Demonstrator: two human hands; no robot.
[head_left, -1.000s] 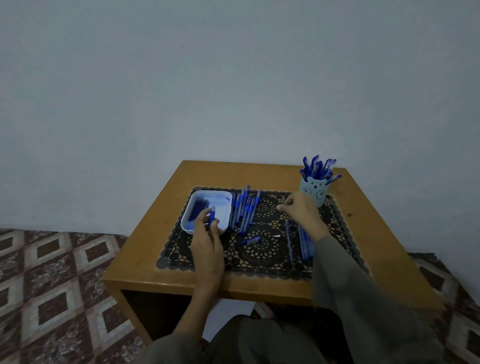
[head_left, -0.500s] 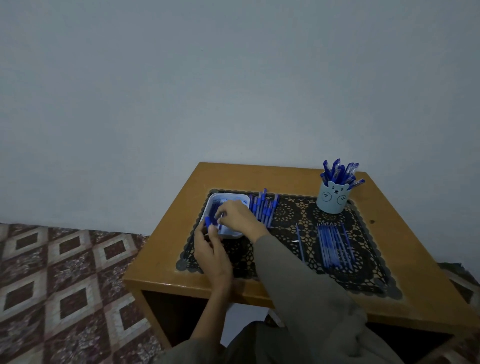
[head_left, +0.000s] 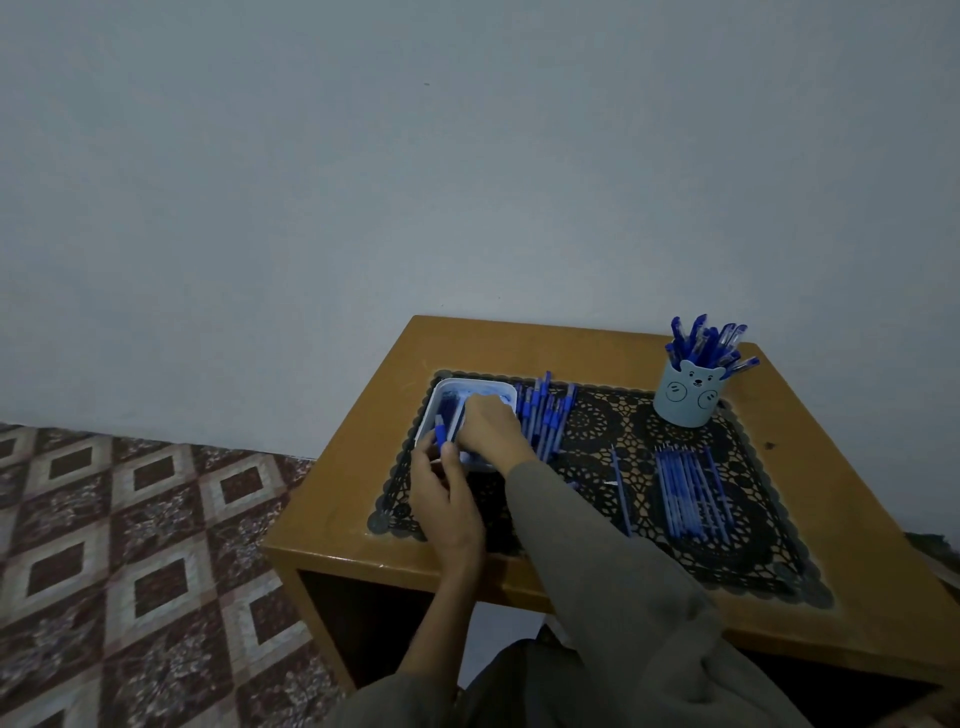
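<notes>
Both hands meet over the tray (head_left: 470, 385), which sits at the 10 o'clock corner of the black lace mat (head_left: 613, 431). The left hand (head_left: 447, 493) comes in from 6 o'clock, its thumb and fingers pinching a short blue pen (head_left: 440, 435) that stands nearly upright at the tray's near edge. The pen is deep blue and stubby. In this dim light it may be only a cap or a barrel piece, and a thin dark line seems to run up from it toward the other hand. The right hand (head_left: 491, 431) reaches across from 4 o'clock, knuckles up and fingers curled down into the tray just beside the pen. Its fingertips are hidden, so I cannot tell whether it grips anything.

The tray is white with more blue pieces inside. Loose pens (head_left: 545, 421) lie in a row against its 3 o'clock side. A pale blue cup (head_left: 685, 402) with a bear face stands at the mat's 1 o'clock, full of pens. Thin refills (head_left: 691, 493) lie side by side at 4 o'clock, on the wooden worktop (head_left: 363, 452).
</notes>
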